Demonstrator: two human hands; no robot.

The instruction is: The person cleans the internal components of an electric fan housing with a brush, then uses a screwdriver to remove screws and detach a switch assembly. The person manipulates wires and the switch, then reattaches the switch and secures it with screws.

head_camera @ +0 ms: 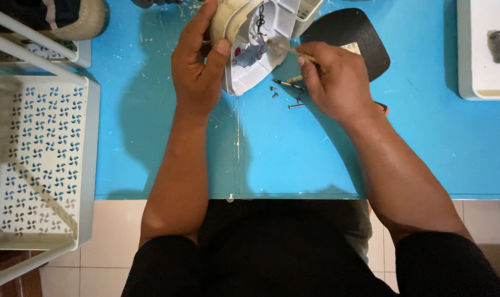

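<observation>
My left hand [198,60] grips the cream handle of an opened white clothes iron [255,55] that lies on the blue table [294,148]; its wiring and a red part show inside. My right hand [330,74] pinches a thin, blurred stick-like tool [286,48] whose tip touches the iron's inside. Several loose screws [286,93] lie on the table just below the iron, under my right fingers.
A black flat plate [365,38] lies behind my right hand. A white box with a small grey metal bracket [497,47] stands at the far right. A white perforated plastic basket [38,154] sits at the left edge. Tiled floor lies below the table's front edge.
</observation>
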